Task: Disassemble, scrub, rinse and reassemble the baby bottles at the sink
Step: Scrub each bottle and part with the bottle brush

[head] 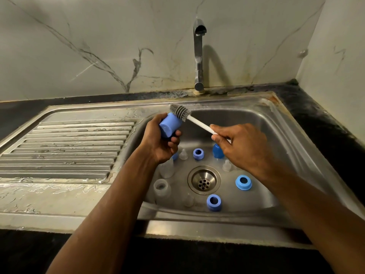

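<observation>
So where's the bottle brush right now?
In the head view, the bottle brush is held over the back of the sink: the right hand pinches its white handle, and the grey bristles meet the blue cap gripped in the left hand.

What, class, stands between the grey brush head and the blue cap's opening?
Nothing visible. The left hand grips the blue plastic cap, and the grey bristled bottle brush, held by the right hand, sits right at the cap's far end. The opening itself faces away, unseen.
</observation>
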